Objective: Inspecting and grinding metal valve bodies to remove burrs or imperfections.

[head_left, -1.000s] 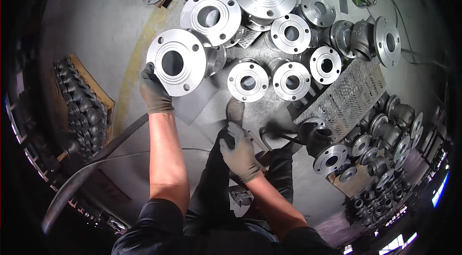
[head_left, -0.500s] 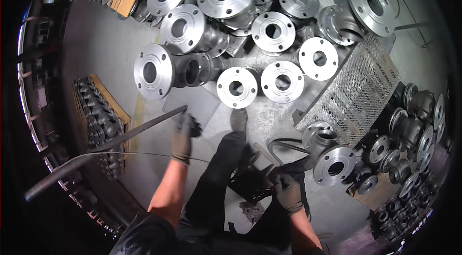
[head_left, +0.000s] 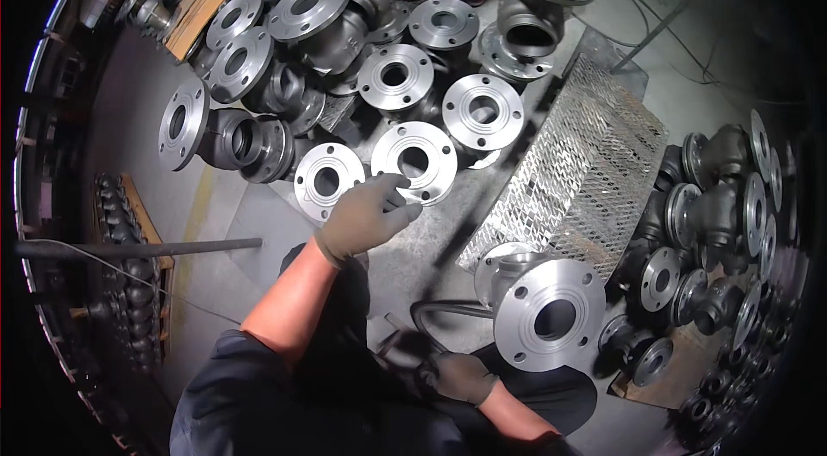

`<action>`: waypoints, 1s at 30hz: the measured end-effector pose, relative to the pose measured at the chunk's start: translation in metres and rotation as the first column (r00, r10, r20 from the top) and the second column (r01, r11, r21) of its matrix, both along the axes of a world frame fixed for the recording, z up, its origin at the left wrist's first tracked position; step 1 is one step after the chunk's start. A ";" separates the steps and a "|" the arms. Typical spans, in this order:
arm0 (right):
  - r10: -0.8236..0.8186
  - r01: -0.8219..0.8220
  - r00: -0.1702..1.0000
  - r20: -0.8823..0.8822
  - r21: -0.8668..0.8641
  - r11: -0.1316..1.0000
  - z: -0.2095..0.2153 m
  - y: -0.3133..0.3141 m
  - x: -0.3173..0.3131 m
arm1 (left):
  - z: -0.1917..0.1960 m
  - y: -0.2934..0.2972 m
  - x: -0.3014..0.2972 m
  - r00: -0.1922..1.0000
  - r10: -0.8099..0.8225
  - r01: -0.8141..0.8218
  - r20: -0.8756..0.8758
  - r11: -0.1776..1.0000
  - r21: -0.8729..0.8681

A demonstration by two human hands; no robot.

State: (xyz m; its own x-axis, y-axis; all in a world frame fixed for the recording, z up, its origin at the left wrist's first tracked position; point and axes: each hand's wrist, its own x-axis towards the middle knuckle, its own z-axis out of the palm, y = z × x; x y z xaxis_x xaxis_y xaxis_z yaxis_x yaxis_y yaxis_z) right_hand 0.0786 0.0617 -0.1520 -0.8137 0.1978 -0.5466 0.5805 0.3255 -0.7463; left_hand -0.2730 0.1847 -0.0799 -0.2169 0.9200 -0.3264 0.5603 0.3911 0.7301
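My left hand (head_left: pixel 366 217), in a grey-brown work glove, reaches out over the near row of flanged metal valve bodies. Its fingertips are at the lower rim of an upright flanged valve body (head_left: pixel 438 161), thumb and fingers apart; whether they touch it I cannot tell. Left of that stands another flanged valve body (head_left: pixel 304 183), partly behind the glove. My right hand (head_left: pixel 463 378), gloved too, is low by my knee with curled fingers. Next to it is a dark object (head_left: pixel 403 347), blurred; what the fingers hold is hidden. A larger valve body (head_left: pixel 517 331) stands just beyond this hand.
More flanged valve bodies (head_left: pixel 394 94) crowd the floor ahead. A slotted metal ramp-like plate (head_left: pixel 573 163) lies to the right, with stacked valve bodies (head_left: pixel 719 206) beyond. A dark bar (head_left: pixel 189 248) juts in from the left, above a pallet of parts (head_left: pixel 129 275). A black hose (head_left: pixel 444 308) curls nearby.
My left hand has moved from beside the dark bar, rightward and forward to the flanges. My right hand has shifted lower and left in the picture. The view has turned.
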 end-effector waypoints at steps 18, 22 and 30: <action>-0.695 0.604 0.719 0.014 0.483 0.634 -0.011 -0.030 0.108 | 0.062 -0.068 0.093 0.932 -0.356 0.288 0.064 0.837 0.465; -0.939 0.884 0.313 -0.145 0.406 0.232 -0.005 -0.005 0.122 | 0.077 -0.071 0.084 0.922 -0.306 0.176 0.236 0.877 0.447; -0.977 0.961 -0.211 0.013 0.184 -0.205 -0.117 0.039 0.131 | 0.076 -0.001 0.148 0.923 -0.247 0.055 0.294 0.843 0.535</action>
